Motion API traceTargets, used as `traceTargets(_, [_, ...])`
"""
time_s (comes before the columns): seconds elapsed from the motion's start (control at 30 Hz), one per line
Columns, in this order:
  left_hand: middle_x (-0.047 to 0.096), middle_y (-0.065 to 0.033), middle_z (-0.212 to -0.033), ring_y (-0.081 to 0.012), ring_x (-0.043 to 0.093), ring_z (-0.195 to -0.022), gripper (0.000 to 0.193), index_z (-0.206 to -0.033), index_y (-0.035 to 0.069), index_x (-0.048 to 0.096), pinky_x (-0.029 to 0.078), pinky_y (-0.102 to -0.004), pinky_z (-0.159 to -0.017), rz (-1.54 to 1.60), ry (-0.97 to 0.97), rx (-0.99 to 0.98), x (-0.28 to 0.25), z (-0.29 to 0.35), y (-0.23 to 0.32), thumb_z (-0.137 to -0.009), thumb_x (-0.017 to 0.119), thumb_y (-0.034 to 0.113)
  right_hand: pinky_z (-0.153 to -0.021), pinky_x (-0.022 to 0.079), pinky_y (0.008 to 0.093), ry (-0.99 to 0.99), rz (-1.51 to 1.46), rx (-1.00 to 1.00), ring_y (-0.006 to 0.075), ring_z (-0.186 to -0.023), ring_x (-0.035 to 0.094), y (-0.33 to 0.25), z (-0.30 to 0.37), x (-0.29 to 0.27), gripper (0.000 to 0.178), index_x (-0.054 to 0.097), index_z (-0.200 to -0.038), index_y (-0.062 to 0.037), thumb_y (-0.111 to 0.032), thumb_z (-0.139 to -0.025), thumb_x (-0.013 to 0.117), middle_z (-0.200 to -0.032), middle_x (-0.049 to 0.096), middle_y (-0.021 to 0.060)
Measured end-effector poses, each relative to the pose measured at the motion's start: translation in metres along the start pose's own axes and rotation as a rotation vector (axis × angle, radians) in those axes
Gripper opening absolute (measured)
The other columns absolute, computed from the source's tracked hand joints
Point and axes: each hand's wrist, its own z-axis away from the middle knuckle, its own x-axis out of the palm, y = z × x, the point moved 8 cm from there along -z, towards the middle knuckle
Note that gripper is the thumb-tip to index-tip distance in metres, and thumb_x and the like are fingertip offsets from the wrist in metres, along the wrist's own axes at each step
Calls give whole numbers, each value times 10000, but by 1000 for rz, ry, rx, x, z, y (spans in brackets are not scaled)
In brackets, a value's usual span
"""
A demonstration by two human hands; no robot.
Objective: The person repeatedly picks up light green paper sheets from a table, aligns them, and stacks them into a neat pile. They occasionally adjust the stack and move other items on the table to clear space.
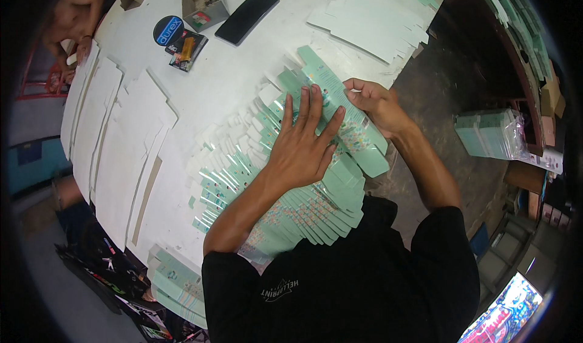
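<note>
A printed pale green flat carton (319, 70) lies at the front of a row at the table's right edge. My left hand (303, 149) rests palm down on it, fingers stretched and spread. With thumb and forefinger, my right hand (381, 111) pinches the carton's right edge. Many more green cartons (303, 212) overlap in a fan beneath my left forearm and against my black shirt. Their white flaps (228, 139) point away to the left. Part of the fan is hidden by my left arm.
On the white table (200, 94) are a black phone (247, 18), a grey open box (205, 6) and a round black container (168, 31). White sheets (130, 124) pile up at left, white blanks (367, 30) at far right. A wrapped carton bundle (490, 135) stands right; another person (76, 15) sits far left.
</note>
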Motion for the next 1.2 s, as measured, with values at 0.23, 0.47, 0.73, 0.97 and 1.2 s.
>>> traceTargets(0.23, [63,-430,-1678,-633,78,-1555,841,-1659,85,284,53,-760,-1222,4,-25,-37,-2,0,1,-935,687,234,-914,591,307,-95,-84,96,167,-1054,700,29,-12,-9,277,580,-1295,52,-125,-1082,575,-1184,695,130])
traceTargets(0.47, [128,-336,-1719,-545,99,-1595,900,-1651,67,324,28,-729,-1242,89,-141,-79,1,-5,-6,-862,700,283,-813,562,271,127,520,36,109,-948,668,25,-16,-37,264,602,-1278,40,-145,-1092,578,-1071,703,85])
traceTargets(0.73, [97,-418,-1684,-575,73,-1586,893,-1661,24,264,32,-712,-1247,-18,-99,-74,-3,-1,-5,-898,656,271,-638,502,219,307,620,-114,37,-748,619,-52,8,-24,192,661,-1173,-11,-171,-1084,608,-914,702,-5])
traceTargets(0.97, [65,-461,-1661,-623,52,-1563,867,-1668,19,235,48,-723,-1239,33,-111,-77,3,1,-6,-945,639,274,-656,554,381,498,1471,-439,265,-780,745,-129,43,29,183,642,-1180,28,-69,-1029,604,-925,751,226])
traceTargets(1.2, [93,-425,-1679,-594,72,-1575,866,-1667,43,264,59,-718,-1245,-4,-116,-60,0,-5,-3,-933,664,270,-655,484,228,141,735,-61,53,-791,585,3,-14,-20,180,615,-1221,-14,-141,-1108,558,-899,658,-9])
